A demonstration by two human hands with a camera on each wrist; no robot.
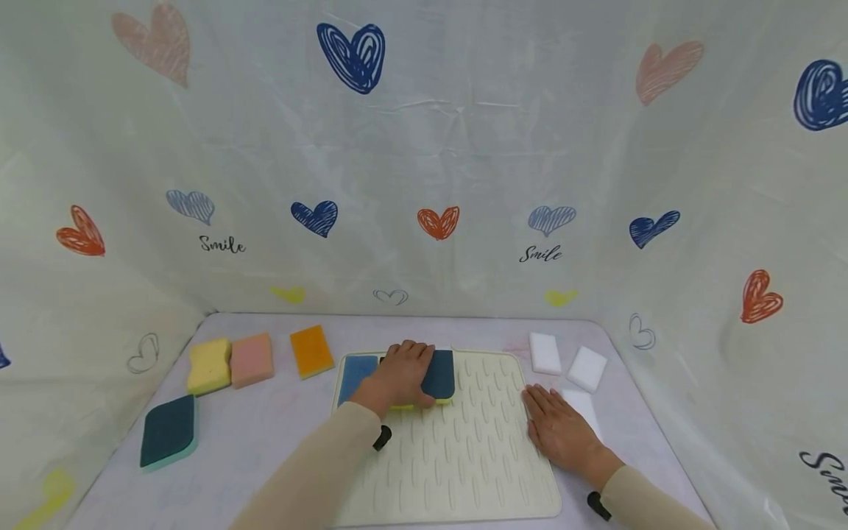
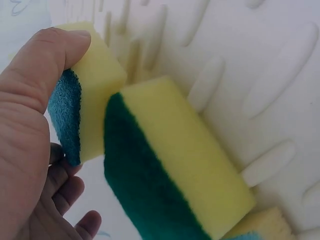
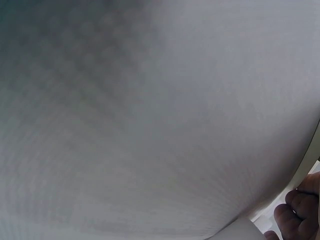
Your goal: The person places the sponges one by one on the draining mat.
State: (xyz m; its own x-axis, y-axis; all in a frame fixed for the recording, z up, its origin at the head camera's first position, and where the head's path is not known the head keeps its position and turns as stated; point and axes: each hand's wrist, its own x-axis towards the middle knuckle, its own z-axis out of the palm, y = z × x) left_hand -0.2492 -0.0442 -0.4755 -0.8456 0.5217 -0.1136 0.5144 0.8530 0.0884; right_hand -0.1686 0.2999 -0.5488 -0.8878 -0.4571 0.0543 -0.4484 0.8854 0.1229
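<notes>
My left hand [image 1: 400,375] is over the back of a cream ridged mat [image 1: 464,456], gripping a yellow sponge with a dark blue scrub side [image 1: 440,375]. In the left wrist view the thumb presses on the yellow foam of this sponge [image 2: 100,85], with fingers beyond its blue face. Right beside it on the mat stands a yellow sponge with a green scrub side [image 2: 185,155], mostly hidden by the hand in the head view. Left of these lies a blue-topped sponge [image 1: 358,374]. My right hand [image 1: 563,430] rests flat at the mat's right edge, holding nothing.
Left of the mat lie an orange sponge [image 1: 312,352], a pink one [image 1: 252,360], a wavy yellow one [image 1: 208,366] and a dark teal one [image 1: 168,432]. White sponge blocks [image 1: 545,353] lie at the right, one partly behind the right hand. A heart-printed curtain [image 1: 457,147] surrounds the table.
</notes>
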